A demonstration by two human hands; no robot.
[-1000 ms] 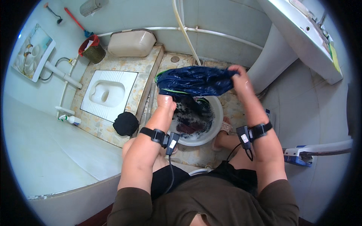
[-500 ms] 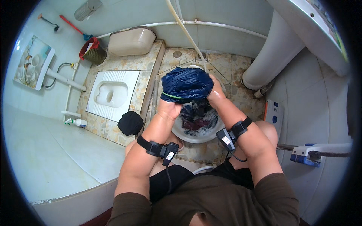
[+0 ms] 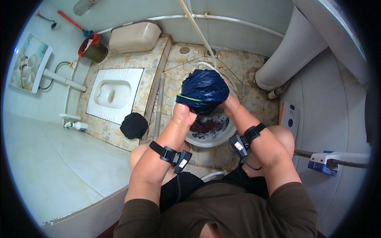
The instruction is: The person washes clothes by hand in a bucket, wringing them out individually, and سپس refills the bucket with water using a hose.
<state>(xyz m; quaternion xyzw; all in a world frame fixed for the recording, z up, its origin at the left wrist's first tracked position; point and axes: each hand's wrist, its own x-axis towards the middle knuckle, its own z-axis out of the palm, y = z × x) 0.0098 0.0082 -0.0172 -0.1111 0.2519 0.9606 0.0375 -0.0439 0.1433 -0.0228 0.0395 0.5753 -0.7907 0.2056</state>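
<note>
Wet cloth (image 3: 204, 89) held above tub (image 3: 211, 144)

Just ahead of me, the left hand (image 3: 183, 115) grips the bunched blue fabric at its near-left edge; the right hand (image 3: 229, 100) clasps its right side, fingers partly hidden. Two hands presumably steady the sodden weight, and the position likely lets drips fall onto dark laundry (image 3: 201, 126) below. A black bundle (image 3: 134, 125) sits apart on tiles (image 3: 99, 135), perhaps to stay clear of splashes.

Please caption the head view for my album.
Left hand and right hand hold bunched dark-blue cloth above a white basin.
</note>
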